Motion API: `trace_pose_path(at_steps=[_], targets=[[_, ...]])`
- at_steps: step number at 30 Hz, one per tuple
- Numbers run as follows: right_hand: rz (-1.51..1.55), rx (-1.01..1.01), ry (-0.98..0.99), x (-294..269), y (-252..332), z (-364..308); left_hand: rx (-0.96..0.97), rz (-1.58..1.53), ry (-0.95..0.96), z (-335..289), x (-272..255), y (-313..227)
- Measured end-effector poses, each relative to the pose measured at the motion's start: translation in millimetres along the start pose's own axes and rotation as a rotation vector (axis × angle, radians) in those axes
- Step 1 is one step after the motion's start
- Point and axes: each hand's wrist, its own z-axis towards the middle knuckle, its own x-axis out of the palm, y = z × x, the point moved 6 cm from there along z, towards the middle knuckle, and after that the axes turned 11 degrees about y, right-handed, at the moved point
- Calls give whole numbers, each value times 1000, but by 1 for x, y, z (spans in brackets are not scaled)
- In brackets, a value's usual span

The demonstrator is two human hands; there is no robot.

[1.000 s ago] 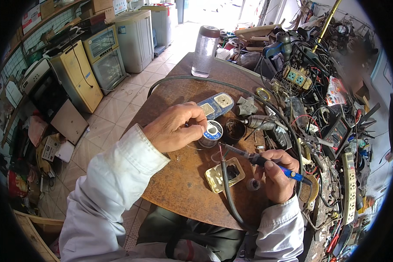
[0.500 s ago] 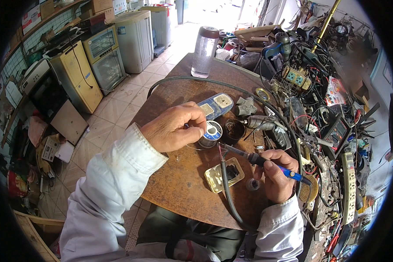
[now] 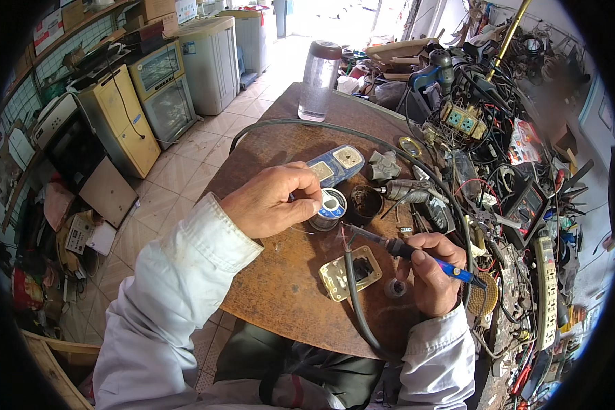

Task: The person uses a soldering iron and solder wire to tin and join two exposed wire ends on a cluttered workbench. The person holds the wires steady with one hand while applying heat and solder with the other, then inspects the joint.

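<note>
My left hand [image 3: 273,201] is closed in a pinch beside the solder spool [image 3: 331,204], and a thin strand of solder wire [image 3: 306,232] runs from below it toward the iron's tip. In my right hand [image 3: 433,273] is a soldering iron [image 3: 451,268] with a blue and black handle, pointing left. Its tip meets the stripped wires at the end of a thick black cable [image 3: 354,287]. Below that end lies an open cream plastic cover [image 3: 329,280]. How the left fingertips grip the strand is partly hidden.
On the brown table [image 3: 266,294] are a blue-grey socket block [image 3: 337,164], a dark round tin [image 3: 366,202], a small clear jar [image 3: 395,288] and a tall bottle [image 3: 319,82]. Tangled cables and tools [image 3: 485,143] crowd the right side. Old appliances [image 3: 208,65] line the left.
Both hands hold almost the same places. The solder strand has shifted slightly near the iron's tip, and faint smoke shows around the bare wires.
</note>
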Motion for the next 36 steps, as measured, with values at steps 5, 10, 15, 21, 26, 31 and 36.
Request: trace_pose_path(at_steps=[5, 10, 15, 21, 26, 31, 36], targets=[[-2, 5, 0, 1, 1, 0, 22, 8, -14, 1, 2, 0], [-23, 15, -7, 1, 1, -1, 8, 21, -21, 1, 2, 0], [-18, 8, -1, 2, 2, 0, 18, 49, -11, 1, 2, 1], [-13, 13, 10, 2, 2, 0, 4, 61, -17, 1, 3, 0], [1, 8, 6, 3, 2, -1, -9, 72, -19, 2, 3, 0], [-9, -2, 16, 3, 2, 0, 0, 67, -26, 2, 4, 2], [9, 6, 4, 2, 1, 0, -5, 71, -29, 2, 4, 3]])
